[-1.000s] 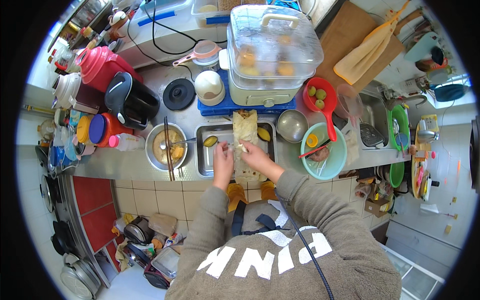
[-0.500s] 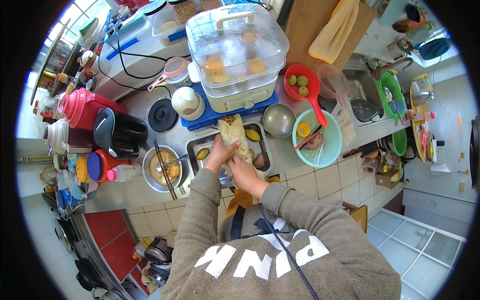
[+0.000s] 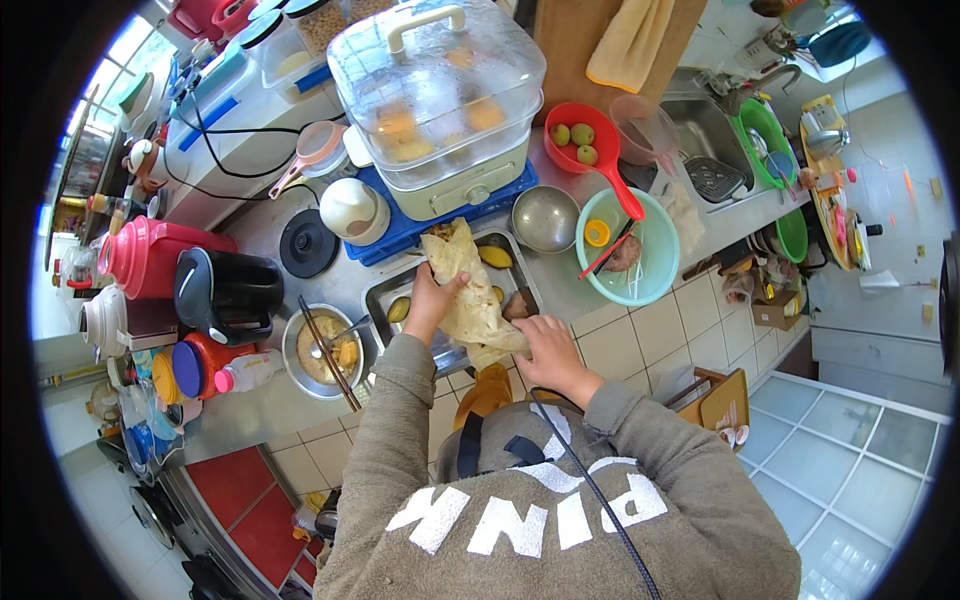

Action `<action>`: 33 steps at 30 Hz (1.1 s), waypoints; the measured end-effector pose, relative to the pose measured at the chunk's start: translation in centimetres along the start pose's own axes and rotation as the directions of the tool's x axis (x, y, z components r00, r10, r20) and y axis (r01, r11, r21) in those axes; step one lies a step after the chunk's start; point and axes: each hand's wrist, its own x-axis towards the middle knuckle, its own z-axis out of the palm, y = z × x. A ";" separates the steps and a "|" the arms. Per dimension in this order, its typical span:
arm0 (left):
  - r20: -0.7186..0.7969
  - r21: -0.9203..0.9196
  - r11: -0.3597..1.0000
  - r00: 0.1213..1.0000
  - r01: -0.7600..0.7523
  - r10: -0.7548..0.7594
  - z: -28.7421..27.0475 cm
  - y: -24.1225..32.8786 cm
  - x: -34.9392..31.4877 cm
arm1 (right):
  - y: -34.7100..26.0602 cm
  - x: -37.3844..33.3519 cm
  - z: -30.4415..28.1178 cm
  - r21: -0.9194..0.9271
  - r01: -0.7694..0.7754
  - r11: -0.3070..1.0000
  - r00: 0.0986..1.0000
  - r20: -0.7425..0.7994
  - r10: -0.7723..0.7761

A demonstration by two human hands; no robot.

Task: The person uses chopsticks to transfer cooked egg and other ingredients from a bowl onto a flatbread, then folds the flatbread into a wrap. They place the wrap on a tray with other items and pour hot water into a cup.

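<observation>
A rolled flatbread point(image 3: 462, 285), pale and lightly browned with filling showing at its far end, is held over a steel tray point(image 3: 533, 300). My left hand point(image 3: 436, 302) is wrapped round its left side, with the thumb on top. My right hand point(image 3: 552, 352) is closed at the roll's near right edge, where the bread's loose end hangs toward me; its fingertips are partly hidden. In the tray lie dark yellow-green pieces of food point(image 3: 494, 257) and a brown piece point(image 3: 516, 306) beside my right fingers.
Left of the tray stands a steel bowl point(image 3: 290, 345) with a yellowish mix, chopsticks point(image 3: 328, 350) and a spoon. A lidded clear steamer point(image 3: 437, 100) rises behind it. To the right are a small steel bowl point(image 3: 546, 219), a mint-green basin point(image 3: 655, 275) and a red strainer point(image 3: 610, 150) with green fruit.
My right hand has moved right, from the middle of the roll to its near right edge. The near end of the flatbread now shows more. The whole view has shifted a little.
</observation>
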 end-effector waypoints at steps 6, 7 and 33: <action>0.008 -0.014 1.000 1.000 0.011 -0.011 -0.2 0.2 0.0 | 0.0 -1.4 2.1 -0.167 0.049 0.985 0.995 -0.081 -0.063; 0.007 -0.021 1.000 1.000 0.010 -0.010 -0.2 0.2 0.0 | -0.2 -1.8 2.1 -0.167 0.039 0.985 0.996 -0.074 -0.052; 0.012 0.042 0.999 0.999 0.034 -0.035 -0.3 -0.1 0.8 | 4.5 -5.7 11.5 0.891 -0.413 -0.191 0.653 0.435 0.620</action>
